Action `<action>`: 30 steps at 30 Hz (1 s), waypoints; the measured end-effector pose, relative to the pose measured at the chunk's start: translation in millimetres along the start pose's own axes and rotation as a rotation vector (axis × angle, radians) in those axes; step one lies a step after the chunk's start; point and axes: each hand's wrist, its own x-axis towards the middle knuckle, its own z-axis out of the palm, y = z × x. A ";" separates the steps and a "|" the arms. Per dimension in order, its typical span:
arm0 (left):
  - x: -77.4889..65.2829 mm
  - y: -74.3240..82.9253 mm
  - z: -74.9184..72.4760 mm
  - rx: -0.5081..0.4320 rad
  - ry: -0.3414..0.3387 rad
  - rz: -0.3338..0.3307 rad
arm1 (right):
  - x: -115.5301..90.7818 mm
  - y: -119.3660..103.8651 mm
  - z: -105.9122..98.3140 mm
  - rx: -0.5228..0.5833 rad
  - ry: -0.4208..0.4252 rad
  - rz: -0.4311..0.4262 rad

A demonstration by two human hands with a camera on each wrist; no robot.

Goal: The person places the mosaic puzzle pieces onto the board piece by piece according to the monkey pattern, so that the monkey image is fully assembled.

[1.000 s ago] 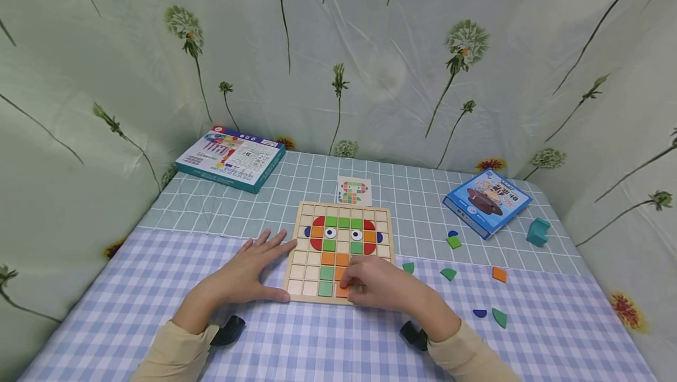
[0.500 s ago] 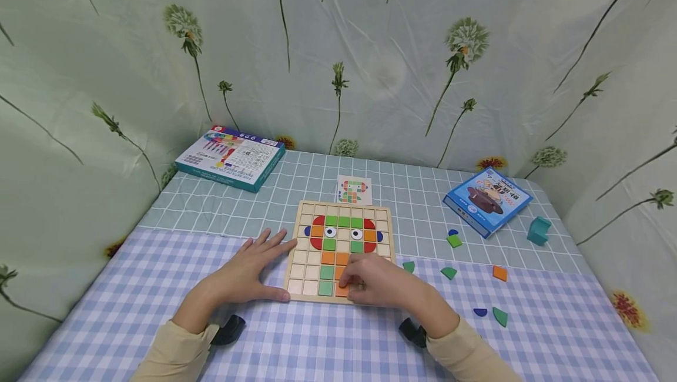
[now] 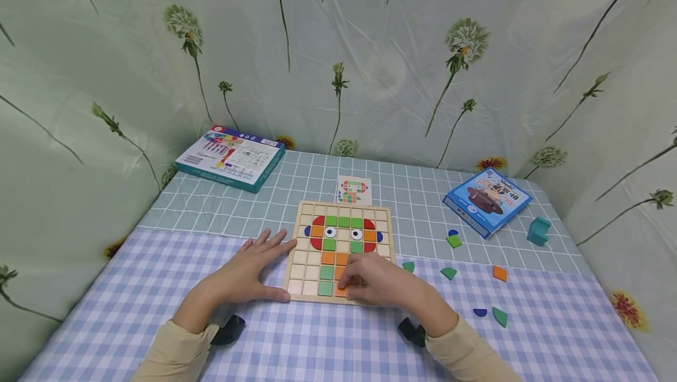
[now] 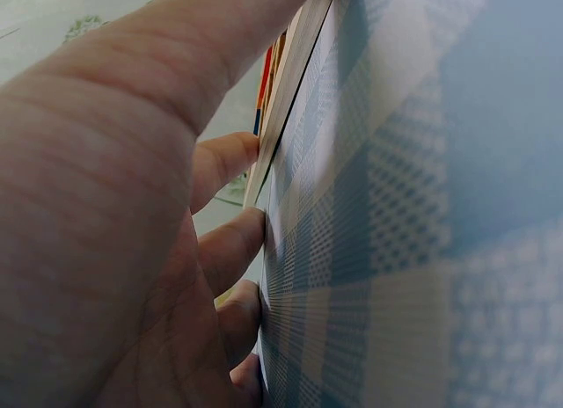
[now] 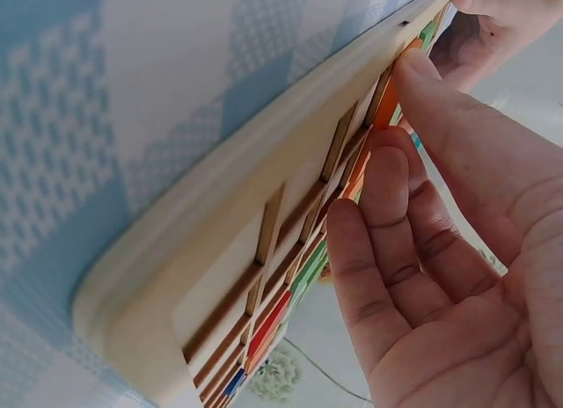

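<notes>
A wooden grid board (image 3: 317,299) lies on the checked cloth, with green, orange and red tiles and two eye tiles set in its cells. My left hand (image 3: 240,276) is spread flat at the board's left side, thumb and a fingertip touching its edge. On the lower middle of the board, my right hand (image 3: 383,282) bends its fingers and pinches an orange square tile (image 3: 341,291) in the bottom row. The right wrist view has the thumb and finger at that orange tile (image 5: 385,105), partly covered. The hand hides some cells at the lower right.
A picture card (image 3: 354,190) lies behind the board. To the right are loose pieces, among them an orange square (image 3: 499,274) and a green quarter piece (image 3: 499,317). Farther back are a blue box (image 3: 488,201), a teal object (image 3: 538,231) and a teal-edged box (image 3: 231,157).
The right hand's fingers have shifted very slightly left at the orange tile. The left hand and the board have stayed in place.
</notes>
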 end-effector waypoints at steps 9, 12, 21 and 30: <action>-0.9 0.0 0.1 -0.009 -0.008 -0.004 | 1.2 -0.3 1.8 -0.021 0.000 -0.005; -1.4 0.2 0.4 -0.012 -0.010 -0.004 | -0.1 -0.1 2.4 -0.041 0.005 0.000; 0.2 1.1 -1.2 -0.007 -0.007 0.004 | -33.1 23.8 -22.1 -0.033 0.086 0.111; -0.9 3.0 -2.7 -0.014 -0.009 0.002 | -101.0 77.7 -59.6 -0.127 0.207 0.312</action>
